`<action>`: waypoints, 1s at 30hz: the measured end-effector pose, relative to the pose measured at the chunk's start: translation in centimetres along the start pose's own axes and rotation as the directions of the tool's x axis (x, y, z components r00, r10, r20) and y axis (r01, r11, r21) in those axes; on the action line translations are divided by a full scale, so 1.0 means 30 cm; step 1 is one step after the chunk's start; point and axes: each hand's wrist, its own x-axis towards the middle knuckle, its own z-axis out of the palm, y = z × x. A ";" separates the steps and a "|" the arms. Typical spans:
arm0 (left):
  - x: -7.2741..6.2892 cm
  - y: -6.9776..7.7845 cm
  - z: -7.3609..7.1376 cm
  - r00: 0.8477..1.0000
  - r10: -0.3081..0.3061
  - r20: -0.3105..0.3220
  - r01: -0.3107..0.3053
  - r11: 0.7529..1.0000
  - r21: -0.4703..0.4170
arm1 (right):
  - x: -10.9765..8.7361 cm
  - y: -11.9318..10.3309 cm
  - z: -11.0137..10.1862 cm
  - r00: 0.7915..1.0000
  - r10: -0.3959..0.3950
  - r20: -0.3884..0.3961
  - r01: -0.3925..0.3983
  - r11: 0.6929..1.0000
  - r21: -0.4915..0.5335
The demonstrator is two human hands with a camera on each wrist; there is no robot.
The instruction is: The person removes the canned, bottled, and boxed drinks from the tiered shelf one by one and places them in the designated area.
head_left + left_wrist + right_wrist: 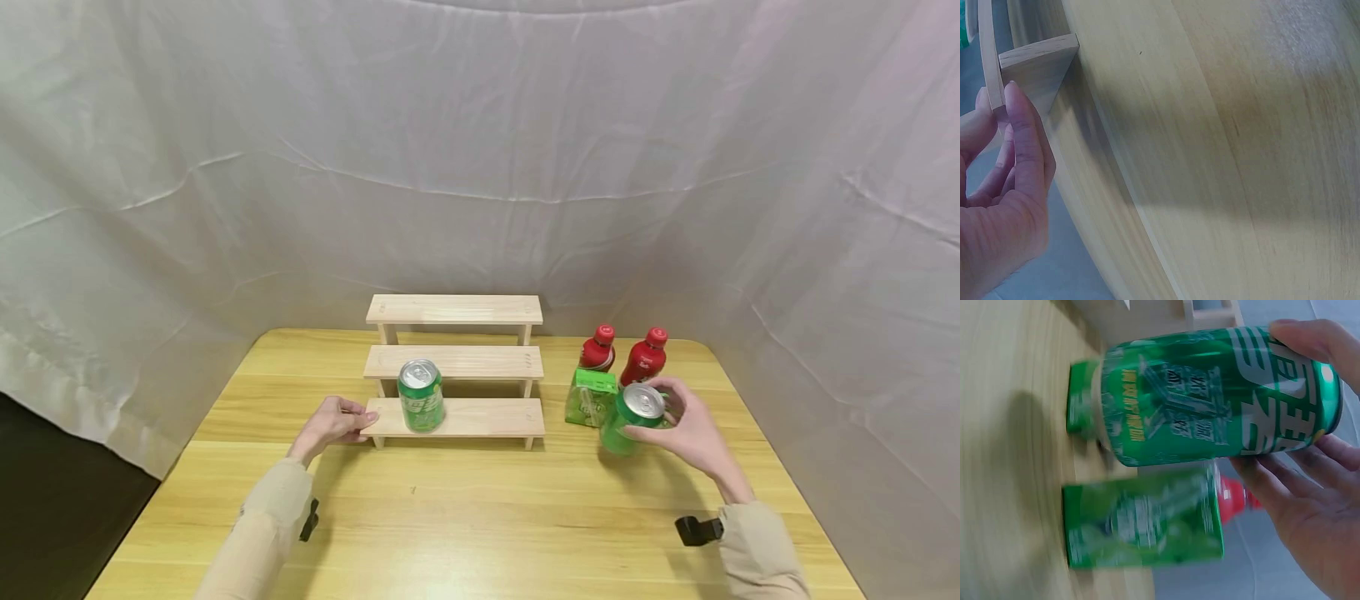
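In the head view my left hand (333, 427) pinches the left end of the lowest board of a three-step wooden shelf (487, 417). Thumb and fingers close over that board's edge (992, 56) in the left wrist view. Toward the left of the same board stands a green soda can (422, 398), upright. My right hand (693, 429) grips a second green soda can (1204, 397) round its upper part, thumb on one side and fingers on the other. This can hangs slightly tilted above the table, in front of a green drink carton (592, 398).
Two red bottles (597, 350) with red caps stand behind the carton at the right. Another green box (1080, 397) shows partly behind the held can in the right wrist view. Grey cloth (480, 167) hangs round the back and sides of the wooden table (465, 517).
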 end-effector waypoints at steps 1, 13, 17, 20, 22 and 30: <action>0.000 0.000 0.000 1.000 0.002 0.001 -0.002 1.000 0.002 | -0.007 0.008 -0.013 1.000 0.009 -0.002 -0.009 1.000 -0.009; 0.003 -0.002 0.002 1.000 -0.011 0.000 0.011 1.000 -0.014 | -0.062 0.114 -0.110 0.996 0.083 -0.026 -0.084 0.995 -0.055; 0.005 -0.001 0.003 1.000 -0.018 -0.005 0.018 1.000 -0.012 | -0.073 0.140 -0.118 0.995 0.100 -0.017 -0.101 0.993 -0.060; 0.005 -0.001 0.004 1.000 -0.022 -0.003 0.022 1.000 -0.010 | -0.080 0.157 -0.118 0.993 0.120 -0.004 -0.120 0.991 -0.057; 0.004 0.000 0.002 1.000 -0.021 -0.002 0.021 1.000 -0.008 | -0.083 0.167 -0.117 0.991 0.134 0.003 -0.134 0.989 -0.065; 0.002 0.004 0.001 1.000 -0.020 -0.002 0.020 1.000 0.001 | -0.095 0.188 -0.106 0.979 0.200 0.028 -0.196 0.976 -0.092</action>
